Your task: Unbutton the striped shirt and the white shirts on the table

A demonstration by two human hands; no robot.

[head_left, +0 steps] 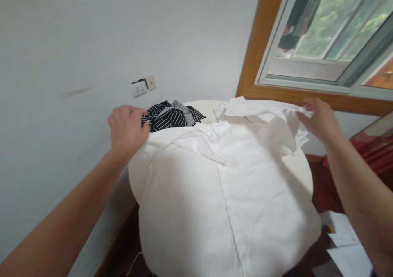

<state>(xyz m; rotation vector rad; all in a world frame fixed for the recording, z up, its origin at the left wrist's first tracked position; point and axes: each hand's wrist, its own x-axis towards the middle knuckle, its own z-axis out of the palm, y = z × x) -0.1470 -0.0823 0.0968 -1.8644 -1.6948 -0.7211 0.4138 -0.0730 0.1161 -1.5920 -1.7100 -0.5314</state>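
Observation:
A white button-front shirt (196, 187) lies spread over a pale round-edged table (299, 170), its collar towards the wall and its lower part hanging over the near edge. My left hand (127, 127) is closed at the shirt's left shoulder edge, with the grip itself partly hidden. Right beside those fingers sits a bunched black-and-white striped cloth (172, 117). On the other side, my right hand (319, 117) pinches the shirt's right sleeve and lifts it off the tabletop, so the fabric hangs in loose folds.
Behind the table stands a white wall (92, 43) with a socket (139, 89). A wood-framed window (250, 64) is at the upper right. White papers or boxes (350, 244) lie low at the right, near red fabric (374, 154). A thin white cable (134, 263) runs at lower left.

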